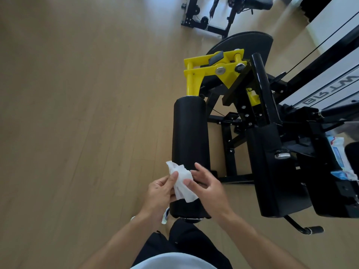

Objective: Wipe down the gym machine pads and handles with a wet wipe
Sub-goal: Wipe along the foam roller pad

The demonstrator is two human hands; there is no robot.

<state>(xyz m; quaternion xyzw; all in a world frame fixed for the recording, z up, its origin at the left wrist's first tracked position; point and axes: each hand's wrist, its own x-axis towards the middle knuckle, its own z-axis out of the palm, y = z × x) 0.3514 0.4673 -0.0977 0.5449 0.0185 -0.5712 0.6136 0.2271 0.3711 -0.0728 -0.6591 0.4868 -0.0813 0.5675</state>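
Note:
A black cylindrical roller pad [189, 133] on a yellow arm [196, 78] runs down the middle of the view. A crumpled white wet wipe [181, 181] is held just above the pad's near half. My left hand [162, 191] pinches the wipe's left side between thumb and fingers. My right hand [208, 186] pinches its right side, the other fingers spread over the pad. To the right lies a long black seat pad [272, 171], and a black handle [313, 230] juts out at the machine's near end.
A blue and white wipes packet [340, 158] lies on the machine at the right edge. Another black machine frame [209, 14] stands at the back. Light wooden floor [77, 113] fills the left side. My legs and a shoe [166, 216] are below the roller.

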